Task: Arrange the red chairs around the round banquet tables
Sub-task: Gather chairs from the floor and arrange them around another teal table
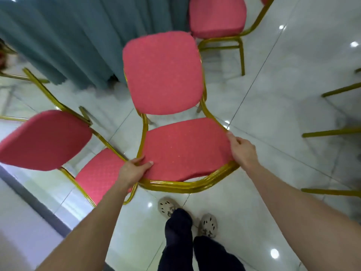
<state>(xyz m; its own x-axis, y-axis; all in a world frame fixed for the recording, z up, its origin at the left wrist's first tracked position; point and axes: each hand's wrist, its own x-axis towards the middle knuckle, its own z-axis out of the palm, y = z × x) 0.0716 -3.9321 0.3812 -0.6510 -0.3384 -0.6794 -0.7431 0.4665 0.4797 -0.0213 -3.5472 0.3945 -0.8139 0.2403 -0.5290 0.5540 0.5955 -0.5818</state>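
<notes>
Chair held by its back.
The left grip (134, 170) and right grip (242, 151) hold the red padded chair with gold legs (162, 73) in the middle, to steer it to the far surface with blue-grey cloth (68, 36).

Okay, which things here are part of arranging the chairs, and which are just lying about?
Part of the job: the held chair, gripped at its backrest by the left hand and right hand; the left chair; the far chair; the table under its teal cloth.
Just there: shoes; tiled floor.
</notes>
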